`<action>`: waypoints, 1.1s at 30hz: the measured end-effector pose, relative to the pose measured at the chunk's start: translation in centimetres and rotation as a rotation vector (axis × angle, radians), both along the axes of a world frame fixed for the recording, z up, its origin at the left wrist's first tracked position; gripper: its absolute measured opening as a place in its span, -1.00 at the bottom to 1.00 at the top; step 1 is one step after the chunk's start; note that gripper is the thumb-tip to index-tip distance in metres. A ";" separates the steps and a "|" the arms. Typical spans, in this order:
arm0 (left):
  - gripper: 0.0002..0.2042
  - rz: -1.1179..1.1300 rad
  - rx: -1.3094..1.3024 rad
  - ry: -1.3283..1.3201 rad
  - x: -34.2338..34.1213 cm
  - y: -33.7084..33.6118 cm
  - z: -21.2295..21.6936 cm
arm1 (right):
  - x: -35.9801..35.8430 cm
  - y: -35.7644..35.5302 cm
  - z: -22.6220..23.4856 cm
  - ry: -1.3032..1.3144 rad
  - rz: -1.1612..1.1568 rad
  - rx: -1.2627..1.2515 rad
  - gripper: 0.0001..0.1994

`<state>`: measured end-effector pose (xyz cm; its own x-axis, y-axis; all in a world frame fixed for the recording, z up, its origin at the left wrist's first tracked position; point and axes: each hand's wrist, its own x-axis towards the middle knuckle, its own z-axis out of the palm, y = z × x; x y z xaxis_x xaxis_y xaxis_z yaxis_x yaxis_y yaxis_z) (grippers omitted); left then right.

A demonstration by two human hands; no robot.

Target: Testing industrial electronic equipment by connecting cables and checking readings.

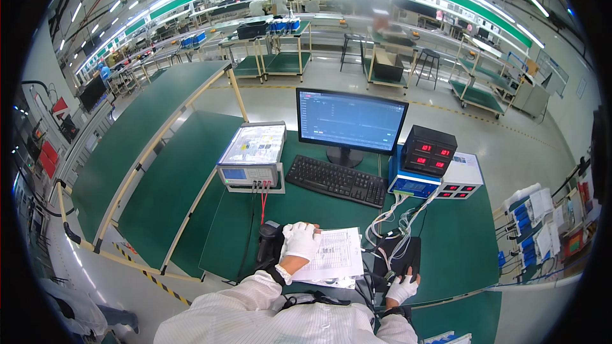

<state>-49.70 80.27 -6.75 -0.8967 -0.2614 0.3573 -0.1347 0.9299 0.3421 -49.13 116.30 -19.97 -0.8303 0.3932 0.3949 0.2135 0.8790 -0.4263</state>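
Note:
My left hand (301, 242), in a white glove with bare fingertips, lies across the left edge of a printed paper sheet (338, 253). Its fingers point to the right and stretch over the paper. Close beside that wrist stands a black handheld device (269, 241), partly covered by my arm. My right hand (401, 289), gloved the same way, rests at the near end of a black mat (408, 256). The fingers bend over something dark that blends with the mat; its kind is hidden. White cables (400, 242) with connectors spread over the mat just beyond this hand.
A monitor (350, 120) and black keyboard (336, 180) stand beyond the paper. At left is a bench instrument (252, 153) with red leads. A blue-and-white box (413, 181) carries a black meter (430, 151) with red digits. A tiered green cart (172, 178) adjoins the table's left.

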 end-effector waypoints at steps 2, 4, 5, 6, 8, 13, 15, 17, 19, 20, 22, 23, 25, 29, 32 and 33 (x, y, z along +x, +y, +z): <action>-0.81 0.000 0.008 0.007 0.1 0.1 0.1 | 0.1 -0.1 0.2 0.003 -0.002 0.013 -0.44; -0.81 -0.001 0.016 0.013 0.1 0.1 0.3 | 0.1 -0.2 0.4 0.005 -0.005 0.026 -0.42; -0.81 -0.002 0.008 0.011 0.2 0.1 0.2 | 0.2 -0.2 0.5 -0.007 -0.015 0.015 -0.40; -0.81 -0.008 -0.001 0.009 0.1 0.2 0.2 | 0.3 -0.2 0.5 -0.021 -0.029 0.005 -0.37; -0.82 -0.012 -0.006 0.018 0.0 0.2 0.2 | 0.3 -0.1 0.5 -0.018 -0.026 -0.021 -0.38; -0.84 -0.014 0.077 -0.005 -0.1 -0.1 0.3 | -0.1 -0.1 0.3 -0.008 -0.017 -0.007 -0.35; -0.86 -0.033 0.281 0.028 -0.2 -0.8 0.2 | -0.3 -0.1 0.4 -0.020 -0.001 -0.013 -0.35; -0.84 0.003 0.537 -0.013 -0.5 -1.8 1.0 | -0.3 -0.1 0.6 -0.048 -0.011 -0.011 -0.35; -0.85 0.034 0.645 0.165 -0.1 -3.1 1.7 | -0.3 0.2 0.5 -0.059 -0.025 -0.018 -0.36; -0.85 0.037 0.612 0.260 0.0 -4.2 1.9 | -0.2 0.3 0.3 -0.064 -0.024 -0.026 -0.36; -0.86 0.192 0.734 0.390 0.9 -5.0 3.4 | -0.1 0.5 0.1 -0.077 -0.021 -0.014 -0.34; -0.85 0.288 0.785 0.366 1.4 -6.2 2.3 | -0.1 0.5 0.1 -0.067 -0.024 -0.007 -0.33; -0.78 0.413 0.609 0.342 2.9 -7.6 1.5 | -0.1 0.4 0.2 -0.034 -0.017 0.008 -0.31; -0.62 0.656 0.394 0.074 7.7 -9.7 -4.2 | 0.0 0.2 0.2 -0.042 0.000 0.012 -0.33; -0.52 0.779 0.384 -0.170 10.1 -9.2 -6.3 | -0.5 -0.1 0.0 -0.026 0.025 0.054 -0.36; -0.48 0.798 0.394 -0.233 10.1 -8.6 -6.2 | -0.5 0.1 0.0 -0.037 0.020 0.035 -0.37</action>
